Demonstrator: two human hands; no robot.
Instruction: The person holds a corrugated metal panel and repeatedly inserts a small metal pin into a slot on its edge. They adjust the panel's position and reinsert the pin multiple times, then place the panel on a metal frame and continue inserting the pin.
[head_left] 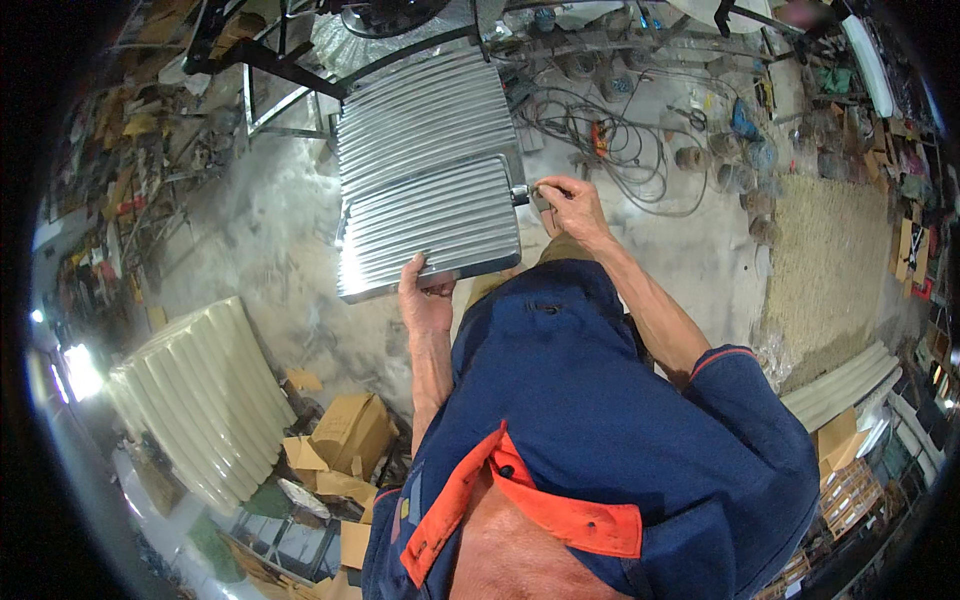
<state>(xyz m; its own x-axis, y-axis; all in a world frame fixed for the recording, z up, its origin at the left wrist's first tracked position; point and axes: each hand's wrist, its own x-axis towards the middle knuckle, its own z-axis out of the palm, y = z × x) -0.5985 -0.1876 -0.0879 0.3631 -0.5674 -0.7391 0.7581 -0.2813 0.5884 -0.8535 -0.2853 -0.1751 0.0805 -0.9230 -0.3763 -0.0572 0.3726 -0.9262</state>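
A shiny ribbed metal panel (430,225) with rounded corners lies tilted over a larger ribbed metal sheet (430,110). My left hand (428,300) grips the panel's near edge, thumb on top and fingers curled below. A short dark and silver fitting (520,195) juts from the panel's right edge. Beside it, my right hand (575,210) is closed in a pinch, fingertips at the fitting's outer end. What the fingertips hold is too small to make out.
A black metal frame (290,70) stands at the far left of the sheet. Cables (640,150) coil on the floor to the right. Wrapped white tubes (205,400) and a cardboard box (352,432) sit at near left. A rough beige mat (825,270) lies right.
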